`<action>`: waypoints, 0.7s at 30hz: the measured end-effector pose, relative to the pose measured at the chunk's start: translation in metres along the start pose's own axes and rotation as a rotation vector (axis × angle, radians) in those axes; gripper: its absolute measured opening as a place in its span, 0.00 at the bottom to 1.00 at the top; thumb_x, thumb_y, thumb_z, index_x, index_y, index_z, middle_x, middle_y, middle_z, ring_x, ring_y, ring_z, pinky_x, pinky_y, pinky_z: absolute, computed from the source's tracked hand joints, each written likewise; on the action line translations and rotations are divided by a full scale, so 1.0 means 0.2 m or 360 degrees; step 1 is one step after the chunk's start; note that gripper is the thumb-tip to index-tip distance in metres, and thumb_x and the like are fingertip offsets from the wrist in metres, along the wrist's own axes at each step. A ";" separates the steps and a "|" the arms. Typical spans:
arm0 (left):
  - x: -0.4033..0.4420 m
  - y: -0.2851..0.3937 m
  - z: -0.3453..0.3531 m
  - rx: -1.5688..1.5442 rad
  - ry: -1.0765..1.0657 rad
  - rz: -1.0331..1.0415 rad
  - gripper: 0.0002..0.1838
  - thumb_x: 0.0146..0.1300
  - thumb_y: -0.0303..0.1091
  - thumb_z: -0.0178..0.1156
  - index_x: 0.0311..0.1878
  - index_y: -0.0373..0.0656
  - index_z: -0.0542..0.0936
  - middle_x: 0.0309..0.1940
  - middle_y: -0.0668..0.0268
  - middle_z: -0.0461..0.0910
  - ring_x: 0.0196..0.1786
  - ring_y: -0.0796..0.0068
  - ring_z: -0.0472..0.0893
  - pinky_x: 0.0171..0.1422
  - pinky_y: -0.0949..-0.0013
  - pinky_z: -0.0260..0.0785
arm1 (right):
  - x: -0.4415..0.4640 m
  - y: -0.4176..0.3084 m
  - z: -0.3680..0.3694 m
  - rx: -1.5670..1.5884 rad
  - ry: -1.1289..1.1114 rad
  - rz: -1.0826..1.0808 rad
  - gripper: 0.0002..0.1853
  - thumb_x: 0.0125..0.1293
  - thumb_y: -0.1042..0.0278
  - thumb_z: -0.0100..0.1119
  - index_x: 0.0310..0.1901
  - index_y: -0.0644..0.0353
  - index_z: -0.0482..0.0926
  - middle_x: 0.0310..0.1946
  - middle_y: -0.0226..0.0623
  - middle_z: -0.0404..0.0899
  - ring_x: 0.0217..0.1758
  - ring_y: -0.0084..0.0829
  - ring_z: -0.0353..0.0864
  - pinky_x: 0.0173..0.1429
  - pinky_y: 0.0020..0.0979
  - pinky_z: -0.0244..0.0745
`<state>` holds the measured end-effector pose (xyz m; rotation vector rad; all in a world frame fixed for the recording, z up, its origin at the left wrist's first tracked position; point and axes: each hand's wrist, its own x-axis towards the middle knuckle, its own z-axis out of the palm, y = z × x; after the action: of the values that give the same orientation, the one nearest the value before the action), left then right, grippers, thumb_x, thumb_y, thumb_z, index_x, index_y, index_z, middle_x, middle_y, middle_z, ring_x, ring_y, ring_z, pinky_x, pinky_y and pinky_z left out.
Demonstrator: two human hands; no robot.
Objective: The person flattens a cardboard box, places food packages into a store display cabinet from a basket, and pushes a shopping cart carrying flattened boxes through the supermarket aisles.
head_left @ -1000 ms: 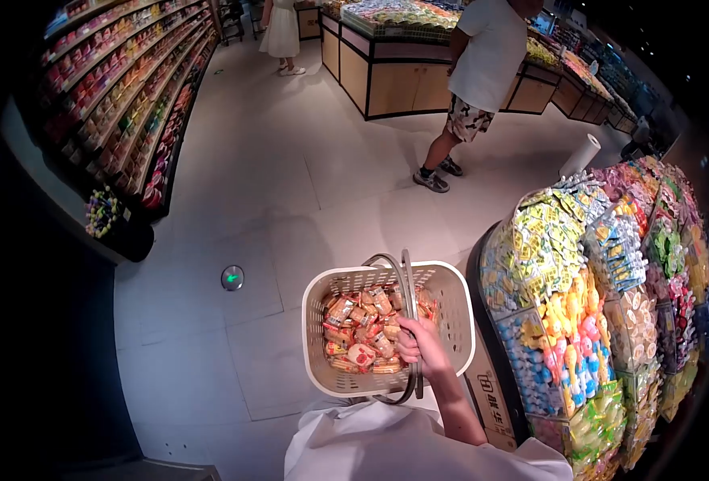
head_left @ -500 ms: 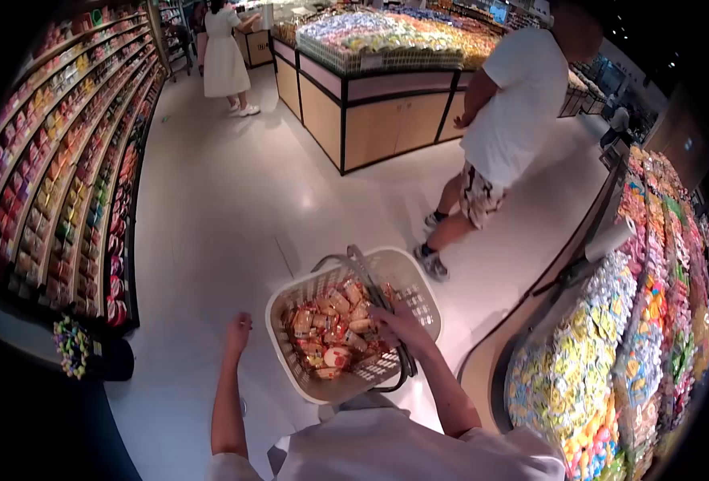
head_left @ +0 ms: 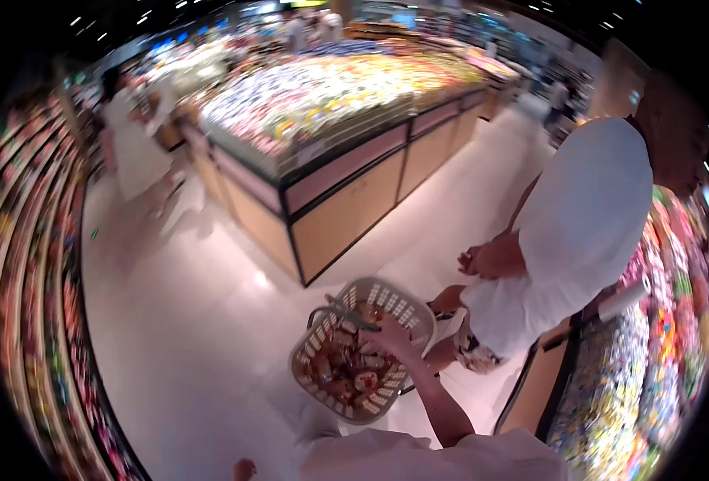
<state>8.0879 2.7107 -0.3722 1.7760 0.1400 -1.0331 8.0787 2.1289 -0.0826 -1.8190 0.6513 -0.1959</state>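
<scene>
In the head view, my right hand [head_left: 388, 337] looks closed around the handles [head_left: 353, 315] of the basket [head_left: 409, 307], though it is a bit blurry. The basket hangs in front of me, with little wrapped packets [head_left: 340, 355] inside. My left hand [head_left: 244, 470] was higher half a second ago. Now only a bit shows at the bottom edge, so I cannot tell if its fingers are apart or together.

The person in the white shirt [head_left: 583, 208] looks much bigger and closer now, and so does the candy stand [head_left: 353, 232]. I think that makes carrying the basket tighter on the right. The basket's right side is right by that person's legs; I cannot tell if they touch. The stand's sharp corner is ahead of the basket, and the candy bin [head_left: 611, 385] is on the right. The widest stretch of floor [head_left: 186, 337] is on my left, running to the long shelf [head_left: 42, 280].
</scene>
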 end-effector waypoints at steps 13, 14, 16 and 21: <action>2.25 2.88 1.62 0.1399 -0.0163 0.1132 0.04 0.49 0.29 0.53 0.25 0.39 0.73 0.27 0.55 0.76 0.33 0.54 0.76 0.36 0.59 0.68 | 1.62 0.08 -1.06 -0.0146 0.0699 0.0626 0.24 0.50 0.44 0.58 0.23 0.63 0.79 0.13 0.31 0.73 0.17 0.21 0.70 0.26 0.26 0.65; 2.29 3.07 1.76 0.1450 -0.0145 0.1122 0.05 0.50 0.30 0.53 0.25 0.39 0.73 0.28 0.55 0.76 0.33 0.54 0.76 0.36 0.58 0.68 | 1.73 0.11 -1.12 -0.0146 0.0702 0.0642 0.24 0.50 0.44 0.58 0.23 0.63 0.79 0.13 0.31 0.73 0.17 0.21 0.70 0.26 0.26 0.65; 2.56 3.28 1.98 0.1541 -0.0272 0.1162 0.05 0.51 0.30 0.53 0.25 0.39 0.72 0.26 0.54 0.75 0.30 0.53 0.76 0.34 0.56 0.68 | 1.98 0.16 -1.34 -0.0191 0.0921 0.0358 0.23 0.52 0.46 0.57 0.23 0.63 0.78 0.13 0.31 0.72 0.17 0.21 0.69 0.25 0.25 0.65; 2.98 3.83 2.43 0.1719 -0.0121 0.1178 0.10 0.51 0.35 0.52 0.26 0.38 0.76 0.23 0.50 0.76 0.28 0.52 0.77 0.35 0.57 0.70 | 2.52 0.14 -2.04 0.0128 0.1047 0.0628 0.23 0.53 0.48 0.57 0.17 0.64 0.75 0.08 0.27 0.67 0.12 0.17 0.64 0.18 0.23 0.58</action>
<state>8.5842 1.7493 -0.2905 2.3907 -1.2450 -0.6161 8.3095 1.5222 -0.0596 -1.4982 1.4224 -0.5547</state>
